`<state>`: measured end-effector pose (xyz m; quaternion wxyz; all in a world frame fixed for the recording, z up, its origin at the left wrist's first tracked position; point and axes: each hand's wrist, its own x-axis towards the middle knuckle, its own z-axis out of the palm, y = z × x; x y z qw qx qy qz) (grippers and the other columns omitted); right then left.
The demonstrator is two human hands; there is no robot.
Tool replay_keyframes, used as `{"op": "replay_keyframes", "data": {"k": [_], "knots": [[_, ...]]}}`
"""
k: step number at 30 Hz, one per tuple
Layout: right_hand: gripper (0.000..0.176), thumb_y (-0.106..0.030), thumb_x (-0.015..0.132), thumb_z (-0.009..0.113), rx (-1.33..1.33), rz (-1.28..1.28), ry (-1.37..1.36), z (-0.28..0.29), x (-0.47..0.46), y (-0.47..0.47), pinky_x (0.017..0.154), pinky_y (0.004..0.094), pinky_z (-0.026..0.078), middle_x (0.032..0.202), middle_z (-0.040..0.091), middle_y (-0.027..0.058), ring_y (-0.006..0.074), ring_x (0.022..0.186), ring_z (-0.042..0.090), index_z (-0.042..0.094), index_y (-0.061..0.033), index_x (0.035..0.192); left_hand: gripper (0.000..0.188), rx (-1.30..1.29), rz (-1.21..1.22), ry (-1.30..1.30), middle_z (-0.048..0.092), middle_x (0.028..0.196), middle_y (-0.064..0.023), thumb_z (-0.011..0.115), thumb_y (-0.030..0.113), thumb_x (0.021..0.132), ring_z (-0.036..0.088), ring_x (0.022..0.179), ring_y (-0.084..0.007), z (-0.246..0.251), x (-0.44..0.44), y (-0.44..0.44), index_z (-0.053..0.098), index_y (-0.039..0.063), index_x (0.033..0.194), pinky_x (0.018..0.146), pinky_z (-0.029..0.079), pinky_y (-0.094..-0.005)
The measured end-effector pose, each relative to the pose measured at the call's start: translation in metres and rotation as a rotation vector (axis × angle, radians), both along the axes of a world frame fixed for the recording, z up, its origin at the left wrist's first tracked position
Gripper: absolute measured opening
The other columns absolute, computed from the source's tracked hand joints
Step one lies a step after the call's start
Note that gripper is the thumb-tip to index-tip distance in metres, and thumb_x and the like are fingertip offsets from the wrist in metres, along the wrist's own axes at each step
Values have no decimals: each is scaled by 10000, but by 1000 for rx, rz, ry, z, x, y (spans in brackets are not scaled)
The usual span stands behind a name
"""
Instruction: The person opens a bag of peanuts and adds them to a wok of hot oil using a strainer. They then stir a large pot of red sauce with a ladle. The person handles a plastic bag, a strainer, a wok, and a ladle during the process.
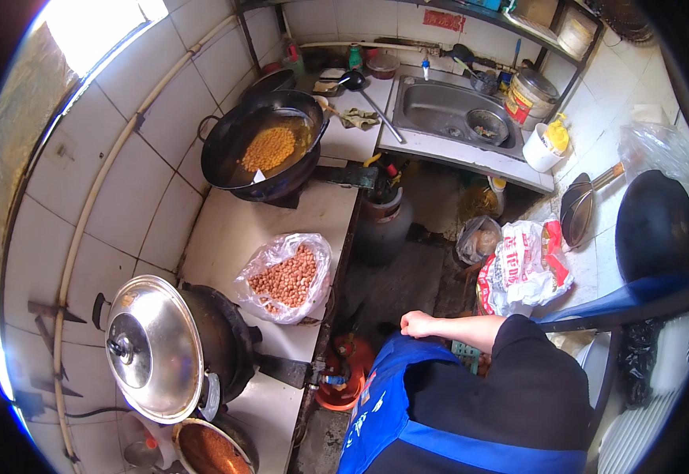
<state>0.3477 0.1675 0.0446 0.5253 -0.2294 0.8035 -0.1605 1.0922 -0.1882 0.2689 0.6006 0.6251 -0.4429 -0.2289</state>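
Note:
My right hand (416, 324) is above the edge of my blue apron (374, 379), fingers curled, with nothing visible in it. My left hand is out of view. Peanuts (288, 281) fill a clear plastic bag (322, 252) on the white counter. Farther back, a black wok (217, 160) on a burner holds golden peanuts (270, 148) in oil, with a small white piece at its near side. A steel lid (160, 349) covers a dark pot on the near burner. Below it is a pot of reddish-brown food (211, 447).
A sink (433, 101) with a bowl stands at the back, beside a ladle (380, 109) and a cloth (359, 118). A gas cylinder (383, 231) and an orange basin (341, 394) are below the counter. A printed white bag (522, 266) and hanging pans are at right.

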Motion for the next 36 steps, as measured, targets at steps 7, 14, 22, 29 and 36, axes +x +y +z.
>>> {"op": "replay_keyframes", "data": {"k": [7,14,22,29,36], "knots": [[233,-247,847,724,8,9,41,6,6,9,852,412,538,994,724,135,273,963,692,713,-97,1025,214,-43,-53,-17,605,727,-158,627,-41,664,555,550,-242,-20,-17,3,588,-67,873,467,450,-336],[195,-211,860,648,-32,3,71,16,13,9,903,405,523,1031,723,145,290,1029,675,735,-97,992,238,-46,-82,-33,596,809,-171,627,-17,701,558,637,-255,-30,-45,3,580,-70,929,535,460,-346],[188,-188,860,630,-71,68,83,25,16,-4,880,405,531,990,730,143,290,988,685,737,-82,972,268,-54,-109,-61,586,903,-186,627,11,744,562,737,-270,-35,-72,10,572,-74,993,612,472,-358],[191,-190,844,679,-40,46,153,20,-8,14,883,403,530,1009,730,143,288,992,686,736,-85,992,296,-53,-120,-97,577,985,-199,627,35,781,566,825,-282,-37,-104,12,565,-77,1049,680,483,-369],[179,-203,821,707,3,-39,221,-8,-87,40,805,399,551,935,731,135,272,901,699,724,-89,958,325,-96,-110,-203,568,1067,-212,627,59,818,569,912,-295,-18,-166,19,557,-80,1104,747,493,-380]]}}
